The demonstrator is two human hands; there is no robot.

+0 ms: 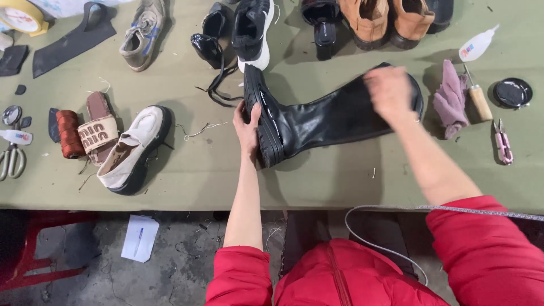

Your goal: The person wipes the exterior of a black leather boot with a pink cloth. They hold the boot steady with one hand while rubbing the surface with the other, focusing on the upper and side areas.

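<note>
Seen from the head camera: tall black boot (328, 116) lying on its side across the green counter (317, 181), sole toward the left. Left hand (247, 127) clasped on the chunky sole at the toe. Right hand (390, 90) blurred, fingers spread loosely over the shaft opening. Pink cloth (450, 97) just right, white shoe (133, 148) well left.

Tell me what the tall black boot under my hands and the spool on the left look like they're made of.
Black boot: probably smooth leather or a synthetic lookalike, judging by its soft sheen and creases; the chunky sole looks like rubber. Spool: reddish-brown thread, wound in visible fine ridges.
</note>
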